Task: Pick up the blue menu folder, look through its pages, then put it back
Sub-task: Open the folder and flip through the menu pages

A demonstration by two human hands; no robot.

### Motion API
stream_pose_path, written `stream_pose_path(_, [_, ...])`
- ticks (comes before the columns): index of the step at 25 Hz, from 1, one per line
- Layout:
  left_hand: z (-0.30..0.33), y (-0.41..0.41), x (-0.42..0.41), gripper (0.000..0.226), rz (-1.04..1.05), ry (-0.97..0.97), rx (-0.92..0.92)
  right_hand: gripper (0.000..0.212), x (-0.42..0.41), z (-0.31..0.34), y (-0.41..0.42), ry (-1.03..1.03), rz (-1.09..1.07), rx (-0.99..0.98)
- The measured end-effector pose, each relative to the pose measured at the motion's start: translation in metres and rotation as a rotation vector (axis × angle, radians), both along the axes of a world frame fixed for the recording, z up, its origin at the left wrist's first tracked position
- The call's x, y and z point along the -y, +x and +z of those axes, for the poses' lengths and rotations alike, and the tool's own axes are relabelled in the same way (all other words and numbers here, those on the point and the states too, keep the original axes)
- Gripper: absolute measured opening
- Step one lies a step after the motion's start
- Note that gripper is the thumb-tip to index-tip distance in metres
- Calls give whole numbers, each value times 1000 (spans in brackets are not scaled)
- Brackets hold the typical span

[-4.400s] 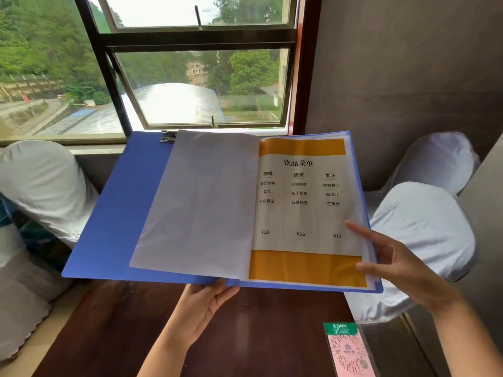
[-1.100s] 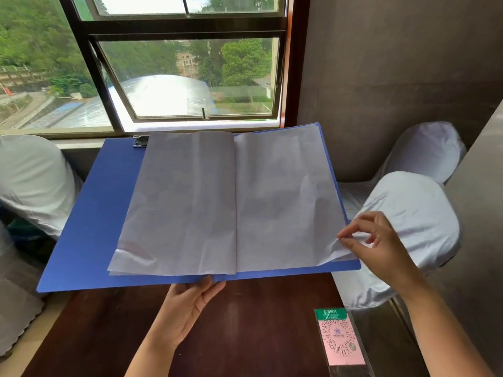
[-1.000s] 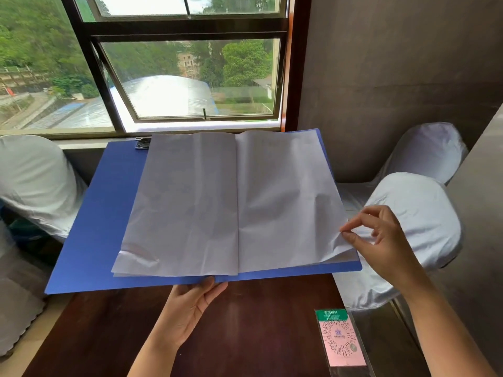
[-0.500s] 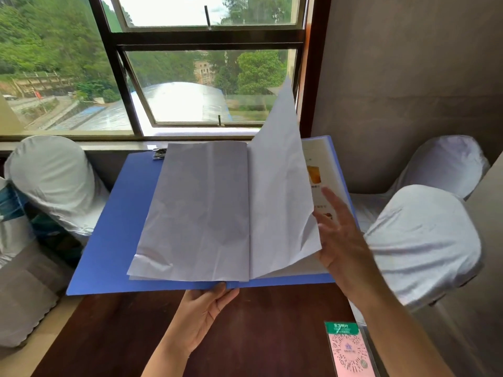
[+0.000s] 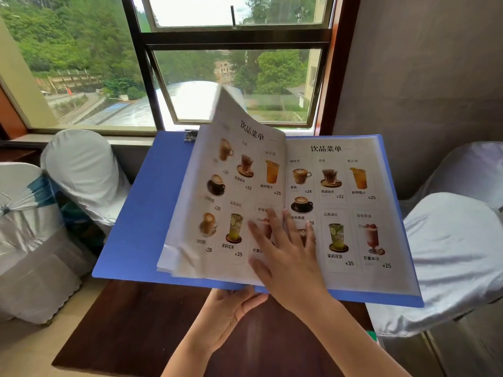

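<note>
The blue menu folder (image 5: 141, 213) is held open in the air above the dark wooden table (image 5: 141, 327). Two pages with drink photos and prices show. The left page (image 5: 223, 186) is curled and blurred, its top corner lifted. My left hand (image 5: 228, 317) grips the folder's lower edge from beneath, near the spine. My right hand (image 5: 285, 257) lies flat with spread fingers across the spine, pressing on the lower part of the pages.
White-covered chairs stand on the left (image 5: 81, 175) and right (image 5: 451, 257) of the table. A window (image 5: 234, 85) and a grey wall (image 5: 422, 77) are behind the folder. A green card corner (image 5: 371, 336) peeks out at the table's right edge.
The blank sheet on the right has been turned over to the left, and drink pictures now show on both pages. My right hand moved from the page's right corner to the spine.
</note>
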State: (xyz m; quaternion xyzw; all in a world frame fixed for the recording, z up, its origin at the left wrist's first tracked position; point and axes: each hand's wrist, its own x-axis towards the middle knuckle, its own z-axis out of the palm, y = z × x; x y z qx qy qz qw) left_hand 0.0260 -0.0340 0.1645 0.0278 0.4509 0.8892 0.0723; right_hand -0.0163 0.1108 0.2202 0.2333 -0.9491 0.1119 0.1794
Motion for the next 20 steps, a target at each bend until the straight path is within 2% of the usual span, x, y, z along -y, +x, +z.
stream_pose_path(5, [-1, 0, 1, 36, -2, -31, 7, 60, 5, -5, -6, 68, -27, 24])
stream_pose_path(7, [-4, -1, 1, 40, 12, -14, 34, 60, 7, -4, -6, 70, -11, 67])
stream_pose_path(11, [-8, -3, 6, 50, 33, 9, 76, 66, -13, 14, -5, -173, 22, 61])
stream_pose_path(13, [-8, -3, 10, 51, 41, 20, 94, 73, -50, 23, -8, -309, -96, -74])
stream_pose_path(15, [-9, -4, 14, 49, 44, 31, 105, 80, -99, 27, -16, -328, -272, -132])
stream_pose_path(16, [-9, -4, 15, 49, 46, 32, 105, 82, -122, 28, -20, -369, -357, -55])
stream_pose_path(17, [-9, -5, 16, 48, 47, 31, 104, 83, -141, 27, -25, -481, -416, 113])
stream_pose_path(19, [-9, -8, 17, 48, 51, 24, 104, 77, -163, 25, -29, -868, -373, 542])
stream_pose_path(20, [-9, -9, 18, 49, 50, 19, 107, 71, -169, 22, -30, -1017, -309, 684])
